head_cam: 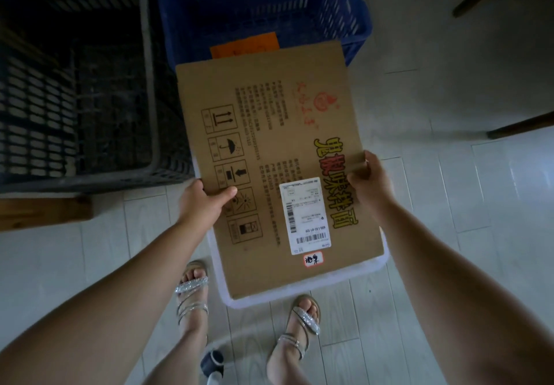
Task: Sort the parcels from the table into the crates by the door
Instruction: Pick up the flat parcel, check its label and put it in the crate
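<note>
The left hand (201, 204) and right hand (368, 177) hold the flat cardboard parcel (269, 150) between them, fingers (224, 195) clamped on opposite edges. It looks stiff, light and smooth, so these edge holds suit it.

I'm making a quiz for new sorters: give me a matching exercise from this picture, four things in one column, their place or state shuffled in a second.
Things: 1 cardboard box; 2 blue crate; 3 dark crate; 4 shipping label.
Places: A stuck on the box's top face; B at the picture's left; C held by the left hand and right hand; D straight ahead, beyond the box.
Pairs: 1-C, 2-D, 3-B, 4-A.
</note>
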`<state>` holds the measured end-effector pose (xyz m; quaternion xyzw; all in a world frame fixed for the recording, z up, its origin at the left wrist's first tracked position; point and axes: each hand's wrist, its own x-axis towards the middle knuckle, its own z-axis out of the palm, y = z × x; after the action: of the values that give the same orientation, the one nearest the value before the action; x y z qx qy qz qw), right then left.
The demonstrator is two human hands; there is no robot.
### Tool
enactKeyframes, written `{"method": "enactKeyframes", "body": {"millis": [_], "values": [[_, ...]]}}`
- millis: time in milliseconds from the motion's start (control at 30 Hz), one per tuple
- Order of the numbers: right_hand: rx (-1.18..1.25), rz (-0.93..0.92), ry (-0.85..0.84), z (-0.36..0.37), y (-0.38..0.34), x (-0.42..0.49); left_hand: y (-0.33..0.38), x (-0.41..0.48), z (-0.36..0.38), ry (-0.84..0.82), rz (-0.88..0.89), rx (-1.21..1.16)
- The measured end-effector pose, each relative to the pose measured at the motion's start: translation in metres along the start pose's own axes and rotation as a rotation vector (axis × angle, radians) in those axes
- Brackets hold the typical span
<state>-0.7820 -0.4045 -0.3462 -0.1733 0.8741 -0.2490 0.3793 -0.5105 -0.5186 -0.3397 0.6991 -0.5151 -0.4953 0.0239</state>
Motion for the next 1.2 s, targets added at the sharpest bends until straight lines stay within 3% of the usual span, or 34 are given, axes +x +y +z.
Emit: {"method": "enactKeyframes", "body": {"millis": [200,367,533,600,667,733,800,867,1000,1200], "values": [[-0.410,-0.050,0.162,0.026,0.007,0.011,0.011,0.003,0.027,0.140,-0.098,0.275],[-0.444,-0.075,0.193,0.031,0.004,0.007,0.014,-0.006,0.031,0.168,-0.089,0.396],[-0.548,-0.173,0.126,0.037,0.002,0.002,0.016,-0.012,0.037,0.157,0.009,0.716],[-0.616,-0.265,0.010,0.047,0.002,0.001,0.015,-0.010,0.044,0.132,0.179,0.852],[-0.712,-0.295,-0.222,0.059,0.007,0.000,0.011,-0.004,0.051,0.001,0.307,0.989],[-0.775,-0.231,-0.440,0.068,0.016,0.001,0.005,0.004,0.055,-0.176,0.311,1.113],[-0.775,-0.130,-0.555,0.075,0.026,0.003,-0.002,0.011,0.057,-0.330,0.277,1.205],[-0.765,-0.084,-0.580,0.079,0.032,0.003,-0.005,0.015,0.056,-0.391,0.295,1.239],[-0.749,-0.093,-0.551,0.069,0.023,-0.005,0.004,0.007,0.044,-0.345,0.380,1.156],[-0.657,-0.123,-0.369,0.022,-0.048,-0.054,0.057,-0.038,-0.006,-0.269,0.431,0.933]]}}
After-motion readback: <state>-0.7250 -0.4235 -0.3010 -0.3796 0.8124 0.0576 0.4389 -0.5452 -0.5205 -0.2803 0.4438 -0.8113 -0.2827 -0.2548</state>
